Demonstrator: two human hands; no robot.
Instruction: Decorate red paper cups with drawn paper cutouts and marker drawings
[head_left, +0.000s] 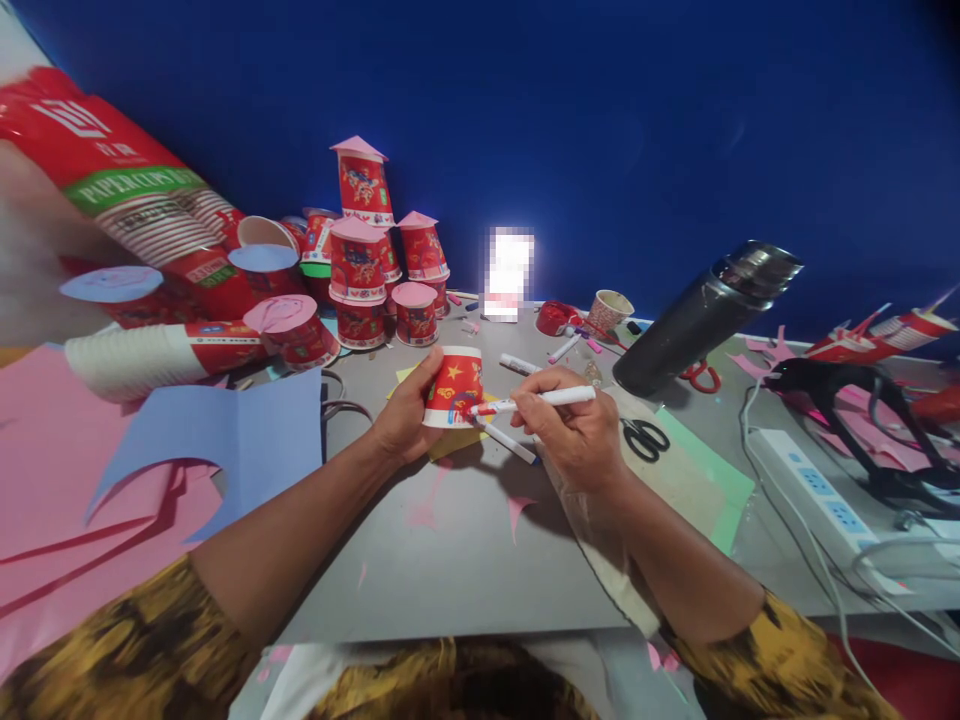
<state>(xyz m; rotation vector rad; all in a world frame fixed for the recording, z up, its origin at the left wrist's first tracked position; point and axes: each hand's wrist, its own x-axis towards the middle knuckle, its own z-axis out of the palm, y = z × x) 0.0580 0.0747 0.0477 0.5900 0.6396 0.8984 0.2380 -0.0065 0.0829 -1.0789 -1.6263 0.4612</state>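
My left hand (405, 410) is wrapped round a red paper cup (454, 385) with a yellow star, holding it upside down on a yellow sheet. My right hand (574, 425) grips a white marker (536, 400) whose tip touches the cup's side near its rim. Another white marker (508, 440) lies on the table just below the cup.
Stacked red cups with pink lids (367, 265) stand behind. Blue paper (232, 430) and pink paper (52, 480) lie left. Black scissors (645, 437), a dark flask (697, 320), a white power strip (825, 500) and cables sit to the right.
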